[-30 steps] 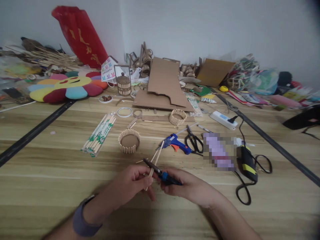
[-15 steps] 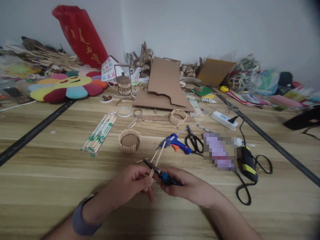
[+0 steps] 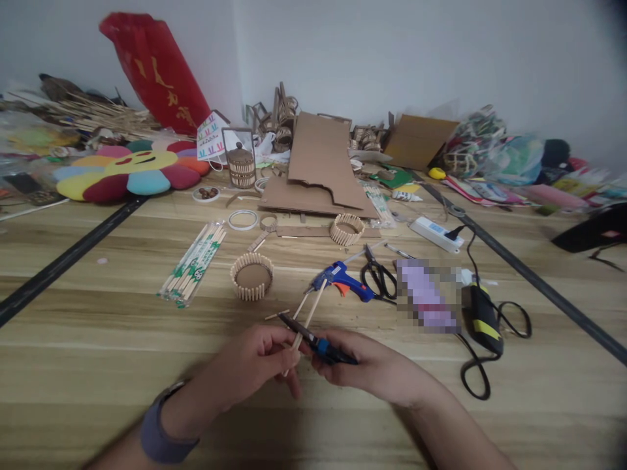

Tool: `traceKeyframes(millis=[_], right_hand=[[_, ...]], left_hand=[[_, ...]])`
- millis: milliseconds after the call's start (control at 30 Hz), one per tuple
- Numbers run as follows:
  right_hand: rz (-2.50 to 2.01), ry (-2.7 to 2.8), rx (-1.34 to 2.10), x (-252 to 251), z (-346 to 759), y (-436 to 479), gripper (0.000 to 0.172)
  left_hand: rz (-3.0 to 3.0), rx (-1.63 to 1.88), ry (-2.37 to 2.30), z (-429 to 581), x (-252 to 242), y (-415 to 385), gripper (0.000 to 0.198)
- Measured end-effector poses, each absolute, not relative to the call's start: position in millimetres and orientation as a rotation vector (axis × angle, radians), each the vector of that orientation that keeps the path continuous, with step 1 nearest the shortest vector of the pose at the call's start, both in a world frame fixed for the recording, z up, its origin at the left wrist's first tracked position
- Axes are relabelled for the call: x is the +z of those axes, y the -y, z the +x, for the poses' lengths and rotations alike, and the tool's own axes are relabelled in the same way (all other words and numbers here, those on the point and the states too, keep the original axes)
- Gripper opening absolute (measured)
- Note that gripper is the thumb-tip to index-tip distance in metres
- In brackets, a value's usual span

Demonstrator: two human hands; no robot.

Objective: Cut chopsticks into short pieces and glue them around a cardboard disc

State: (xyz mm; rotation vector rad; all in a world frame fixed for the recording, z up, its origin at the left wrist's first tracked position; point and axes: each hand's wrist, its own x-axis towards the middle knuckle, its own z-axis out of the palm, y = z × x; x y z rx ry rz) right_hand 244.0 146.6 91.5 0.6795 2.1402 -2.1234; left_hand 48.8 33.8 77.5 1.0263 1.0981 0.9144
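Note:
My left hand (image 3: 255, 365) is closed round a thin wooden stick (image 3: 309, 314) that points up and to the right. My right hand (image 3: 372, 367) grips the handles of a dark cutting tool with a blue joint (image 3: 313, 339), whose jaws meet the stick just above my left fingers. A second short stick piece (image 3: 277, 315) lies on the wooden table (image 3: 98, 352) close behind the tool's tip. A purple band sits on my left wrist (image 3: 159, 427).
Beyond my hands lie a round stick-rimmed cardboard basket (image 3: 251, 277), a bundle of chopsticks in a wrapper (image 3: 193, 263), a blue glue gun (image 3: 343, 282), black scissors (image 3: 378, 277), a black and yellow tool with cable (image 3: 482, 312), a power strip (image 3: 437, 234), cardboard sheets (image 3: 318, 166) and a flower cushion (image 3: 125, 173).
Hardly anything differs; both hands keep their hold on the stick and the tool, and the view has shifted very slightly.

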Motion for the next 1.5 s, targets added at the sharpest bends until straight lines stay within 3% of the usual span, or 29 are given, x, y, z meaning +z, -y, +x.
traceKeyframes(millis=[400,1033,1300,1500], right_hand=[[0.656,-2.137,-2.123,92,246,-146,0.030],[0.699,-2.356,-1.953,91,243,-143,0.013],[0.800,-2.548,-1.755,85,240,-137,0.016],[0.836,-2.539,-1.816,84,237,-136,0.023]], left_hand=[[0.953,0.929,-1.048,49,78,-35,0.039],[1.013,0.914,-1.092,50,74,-33,0.037],[1.064,0.889,-1.106,46,71,-32,0.031],[1.095,0.944,-1.105,41,63,-35,0.029]])
